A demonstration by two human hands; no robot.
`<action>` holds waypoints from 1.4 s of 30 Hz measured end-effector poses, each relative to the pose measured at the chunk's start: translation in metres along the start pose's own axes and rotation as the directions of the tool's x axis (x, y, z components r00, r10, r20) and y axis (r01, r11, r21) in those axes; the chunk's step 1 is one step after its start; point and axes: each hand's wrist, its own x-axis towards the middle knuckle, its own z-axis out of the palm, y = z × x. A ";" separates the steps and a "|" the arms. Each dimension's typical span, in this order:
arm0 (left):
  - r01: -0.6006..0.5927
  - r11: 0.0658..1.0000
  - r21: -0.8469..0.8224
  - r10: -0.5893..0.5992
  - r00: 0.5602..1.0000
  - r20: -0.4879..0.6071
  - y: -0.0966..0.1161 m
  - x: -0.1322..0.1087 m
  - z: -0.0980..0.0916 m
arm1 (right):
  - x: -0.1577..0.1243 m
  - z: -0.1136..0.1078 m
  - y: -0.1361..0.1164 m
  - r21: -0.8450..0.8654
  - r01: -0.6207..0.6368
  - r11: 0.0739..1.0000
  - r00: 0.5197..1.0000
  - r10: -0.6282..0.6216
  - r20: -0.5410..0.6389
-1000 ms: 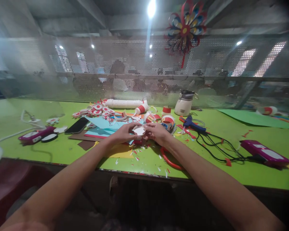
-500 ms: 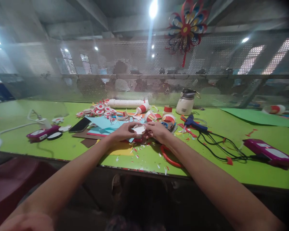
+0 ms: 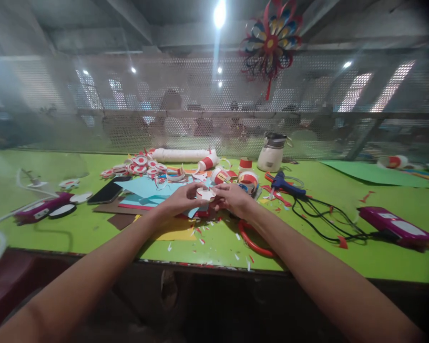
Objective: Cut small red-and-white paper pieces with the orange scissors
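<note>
A small white round paper piece (image 3: 206,194) is held between both hands above the near middle of the table. My left hand (image 3: 186,200) pinches its left side, and my right hand (image 3: 231,199) has its fingertips closed on the right side. Below the hands lie light blue paper sheets (image 3: 148,188), with brown and yellow sheets under them. By my right forearm is a red looped handle (image 3: 252,240), partly hidden by the arm. Small white and red paper scraps (image 3: 200,238) are scattered in front of the hands.
Red-and-white paper discs (image 3: 139,164) are heaped behind on the left, beside a white roll (image 3: 184,155) and a dark phone (image 3: 109,189). To the right are a blue glue gun (image 3: 284,183), its black cord, a purple power strip (image 3: 396,226) and a jar (image 3: 271,155).
The white round piece has tilted in the fingers, so its edge and a notched outline now show. Both hands stay on it. The camera view has shifted slightly.
</note>
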 end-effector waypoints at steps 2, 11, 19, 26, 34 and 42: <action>0.014 0.999 -0.042 -0.014 1.000 -0.014 0.004 -0.001 0.001 | -0.001 0.001 0.000 -0.022 0.008 1.000 1.000 -0.008 0.003; -0.107 0.992 0.070 0.110 0.993 -0.048 0.003 0.001 0.004 | -0.002 0.011 0.005 -0.342 0.097 0.935 0.989 -0.128 -0.068; -0.265 0.686 0.677 0.434 0.897 -0.089 0.007 -0.002 0.001 | 0.000 0.001 0.004 -0.690 0.184 0.700 0.889 -0.419 -0.188; -0.227 0.901 0.368 0.319 0.924 -0.211 0.016 -0.004 -0.002 | -0.007 0.012 0.001 -0.760 0.232 0.607 0.849 -0.507 -0.146; -0.092 0.990 -0.103 0.059 0.957 -0.284 0.038 -0.007 -0.038 | -0.008 0.017 0.006 -0.787 0.319 0.528 0.865 -0.501 0.015; 0.302 0.806 0.510 0.192 0.680 -0.708 0.069 -0.078 -0.128 | -0.006 0.018 0.010 -0.820 0.331 0.467 0.881 -0.463 0.092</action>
